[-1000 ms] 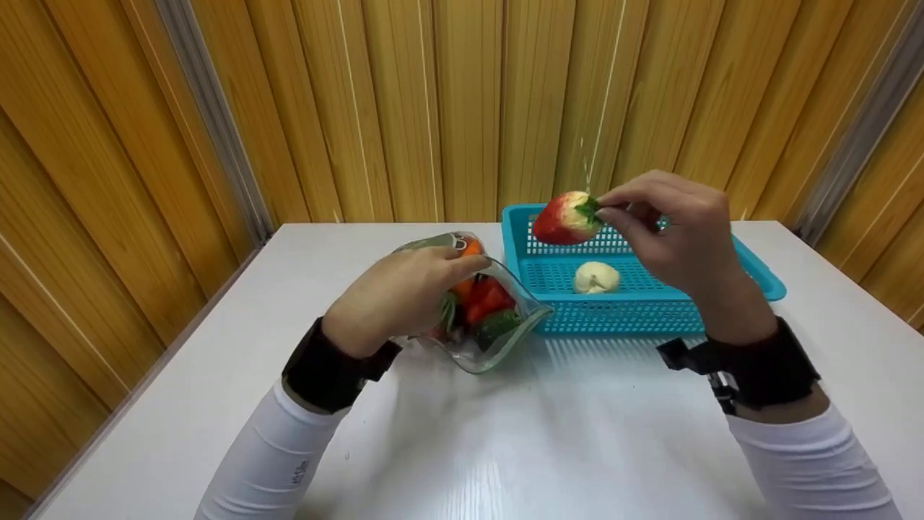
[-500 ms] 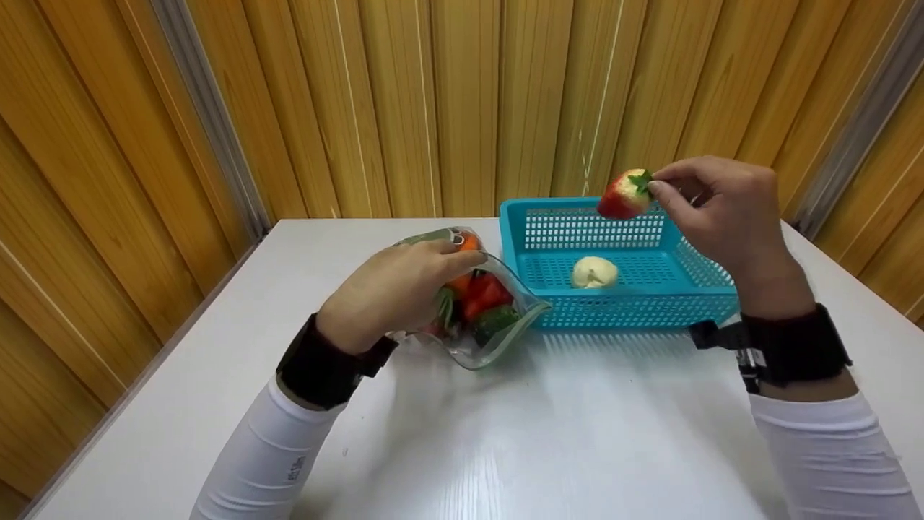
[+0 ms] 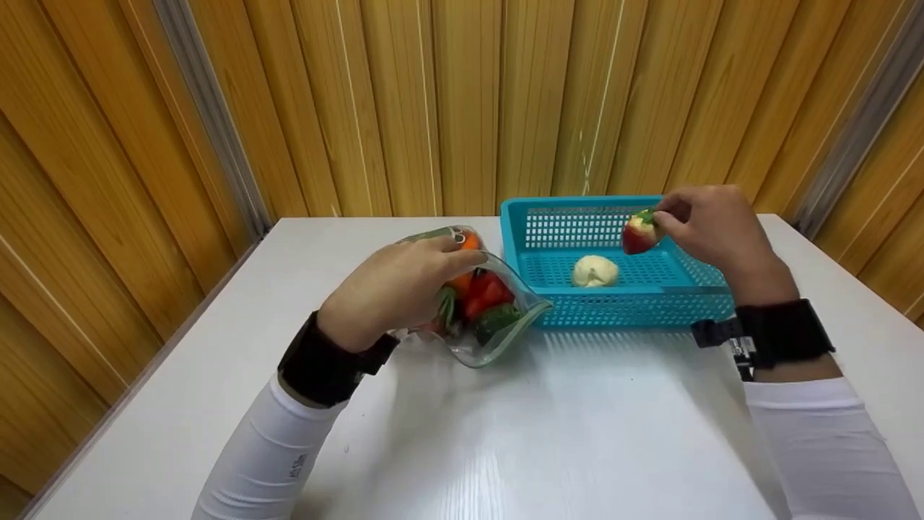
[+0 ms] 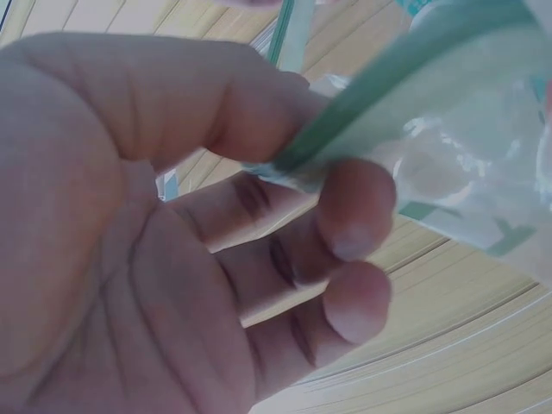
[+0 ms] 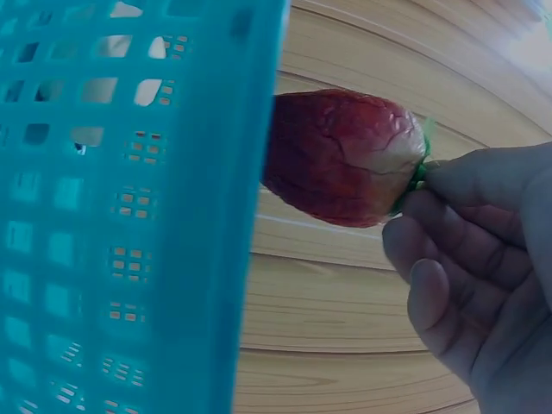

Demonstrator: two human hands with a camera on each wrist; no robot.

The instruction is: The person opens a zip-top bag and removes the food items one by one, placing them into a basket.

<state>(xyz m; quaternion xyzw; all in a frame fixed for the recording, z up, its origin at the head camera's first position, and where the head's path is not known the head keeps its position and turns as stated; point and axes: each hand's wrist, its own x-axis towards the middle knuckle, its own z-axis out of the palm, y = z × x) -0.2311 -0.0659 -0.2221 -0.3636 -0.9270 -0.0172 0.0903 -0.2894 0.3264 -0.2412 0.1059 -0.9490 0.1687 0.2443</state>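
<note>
While the left hand [image 3: 397,287] pinches the edge of a clear bag [image 3: 515,334] of vegetables [image 3: 485,295], the right hand [image 3: 722,225] has its grip on the leafy end of a strawberry [image 3: 638,237], over the right part of a blue basket [image 3: 613,310] near the far edge of the bench [image 3: 548,440]. Inside the basket lies a white ball [image 3: 595,271].

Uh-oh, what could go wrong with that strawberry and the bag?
The strawberry is pinched only at its leafy top by the right hand, so it might slip out.
If lowered carelessly, it could bump the rim of the blue basket or the round white item inside.
The clear bag is open, so vegetables might spill if the left hand lets go.
</note>
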